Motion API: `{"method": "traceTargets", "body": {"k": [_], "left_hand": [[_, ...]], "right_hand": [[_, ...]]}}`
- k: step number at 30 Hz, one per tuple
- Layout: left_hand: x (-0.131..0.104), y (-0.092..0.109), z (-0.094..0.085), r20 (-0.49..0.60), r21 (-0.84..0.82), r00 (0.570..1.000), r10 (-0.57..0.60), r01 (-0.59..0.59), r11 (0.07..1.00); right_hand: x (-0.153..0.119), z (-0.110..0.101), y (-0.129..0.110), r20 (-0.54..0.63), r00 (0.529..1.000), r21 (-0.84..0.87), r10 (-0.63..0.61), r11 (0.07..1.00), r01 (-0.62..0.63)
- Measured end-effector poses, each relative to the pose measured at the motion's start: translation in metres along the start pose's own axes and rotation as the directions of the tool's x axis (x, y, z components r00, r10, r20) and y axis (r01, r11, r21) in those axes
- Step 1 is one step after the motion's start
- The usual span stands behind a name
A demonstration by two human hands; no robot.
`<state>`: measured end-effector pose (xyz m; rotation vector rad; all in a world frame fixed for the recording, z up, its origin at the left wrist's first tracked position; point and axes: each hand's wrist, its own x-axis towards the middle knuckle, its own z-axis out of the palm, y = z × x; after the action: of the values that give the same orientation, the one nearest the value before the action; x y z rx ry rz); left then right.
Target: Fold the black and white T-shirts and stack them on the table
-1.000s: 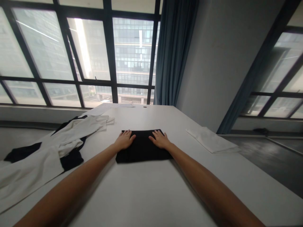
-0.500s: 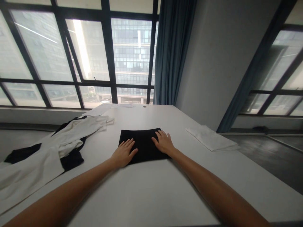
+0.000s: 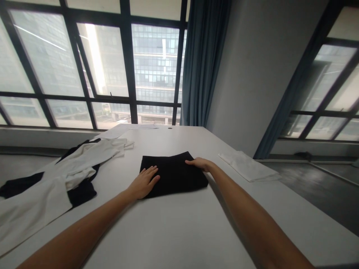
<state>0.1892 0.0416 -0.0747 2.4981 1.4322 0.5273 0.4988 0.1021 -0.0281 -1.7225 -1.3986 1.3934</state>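
Observation:
A folded black cloth [image 3: 174, 175] lies in the middle of the white table [image 3: 168, 231]. My left hand [image 3: 144, 182] rests flat on its left part, fingers spread. At the cloth's right edge, my right hand [image 3: 200, 163] has its thumb on top and its other fingers out of sight beneath, gripping the cloth. That right side looks slightly raised from the table.
White garments [image 3: 36, 201] and dark ones [image 3: 81, 192] lie loosely along the table's left side. A folded white cloth [image 3: 248, 166] is on the right. White sheets [image 3: 114, 131] lie at the far left, before the windows and a blue curtain [image 3: 206, 67].
My right hand has gone from lying flat on the black cloth to gripping its right edge, which has lifted a little. My left hand stays flat on the cloth.

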Motion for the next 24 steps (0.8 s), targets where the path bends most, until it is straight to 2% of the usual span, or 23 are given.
{"method": "traceTargets", "body": {"k": [3,5,7,9,11,14,16,18,21,22,24], "left_hand": [[-0.001,-0.001,-0.004,-0.023,0.012,1.0,0.021,-0.021,1.0],[-0.002,-0.002,-0.005,-0.065,0.031,0.997,0.031,-0.029,0.999],[-0.002,-0.004,-0.004,-0.107,0.044,0.994,0.023,-0.018,0.999],[-0.002,-0.009,-0.002,-0.133,0.049,0.991,0.004,0.003,0.999],[-0.002,-0.014,0.002,-0.142,0.056,0.99,-0.012,0.02,0.998],[-0.002,-0.019,0.007,-0.113,0.072,0.993,-0.024,0.032,0.997],[-0.001,-0.02,0.01,-0.071,0.083,0.997,-0.029,0.035,0.996],[-0.001,-0.019,0.011,-0.027,0.098,0.999,-0.037,0.04,0.994],[-0.001,-0.016,0.011,0.01,0.131,0.999,-0.043,0.041,0.991],[-0.001,-0.015,0.011,0.017,0.143,0.999,-0.043,0.04,0.989],[0.0,-0.015,0.011,0.024,0.162,0.999,-0.042,0.038,0.986]], "right_hand": [[0.006,-0.004,0.001,0.007,0.995,0.072,-0.103,0.992,0.102],[0.014,-0.009,-0.004,-0.059,0.982,0.047,-0.177,0.983,0.18],[0.026,-0.017,-0.017,-0.16,0.946,-0.031,-0.282,0.959,0.281],[0.037,-0.027,-0.037,-0.247,0.874,-0.121,-0.418,0.909,0.4],[0.045,-0.041,-0.063,-0.31,0.769,-0.205,-0.559,0.829,0.52],[0.048,-0.071,-0.105,-0.393,0.583,-0.296,-0.711,0.698,0.653],[0.045,-0.098,-0.128,-0.472,0.46,-0.319,-0.752,0.632,0.706],[0.039,-0.129,-0.141,-0.592,0.312,-0.358,-0.743,0.589,0.724],[0.025,-0.178,-0.136,-0.782,0.081,-0.4,-0.619,0.596,0.696],[0.02,-0.193,-0.126,-0.83,0.03,-0.386,-0.557,0.612,0.691],[0.008,-0.217,-0.093,-0.914,-0.021,-0.311,-0.405,0.667,0.677]]}}
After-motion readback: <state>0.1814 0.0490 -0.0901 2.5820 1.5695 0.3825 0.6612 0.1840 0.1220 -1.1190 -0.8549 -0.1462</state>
